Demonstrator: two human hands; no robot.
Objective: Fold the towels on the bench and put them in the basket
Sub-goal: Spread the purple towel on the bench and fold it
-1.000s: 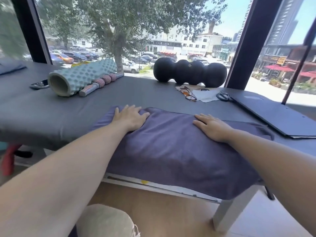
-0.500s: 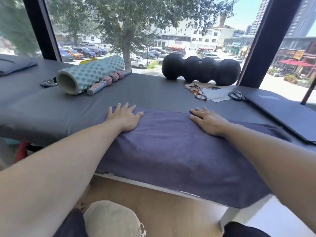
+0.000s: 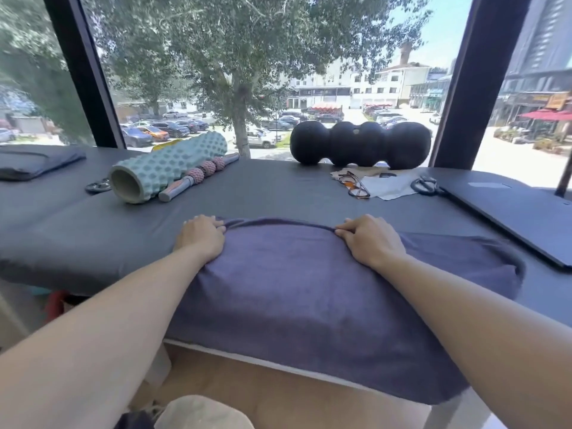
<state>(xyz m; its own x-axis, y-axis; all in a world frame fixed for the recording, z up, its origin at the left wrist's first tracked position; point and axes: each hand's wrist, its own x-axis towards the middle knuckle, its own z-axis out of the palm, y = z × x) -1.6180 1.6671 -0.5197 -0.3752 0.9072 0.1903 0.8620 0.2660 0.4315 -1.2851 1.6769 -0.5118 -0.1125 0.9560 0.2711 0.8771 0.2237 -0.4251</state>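
Observation:
A purple-blue towel (image 3: 309,292) lies spread over the near edge of the dark grey bench (image 3: 93,230) and hangs down its front. My left hand (image 3: 201,236) pinches the towel's far edge on the left, fingers curled into the cloth. My right hand (image 3: 368,239) grips the same far edge further right, and the fabric bunches between them. A second folded dark towel (image 3: 34,162) rests at the bench's far left. No basket is in view.
On the bench behind stand a teal foam roller (image 3: 167,168), a pink-beaded massage stick (image 3: 198,178), a black peanut roller (image 3: 360,144), glasses (image 3: 354,185) on a cloth, scissors (image 3: 425,185) and a dark laptop (image 3: 526,218) at right. Windows back the bench.
Both hands went from lying flat on the towel to curling their fingers around its far edge, gathering the cloth. The view tilted up slightly.

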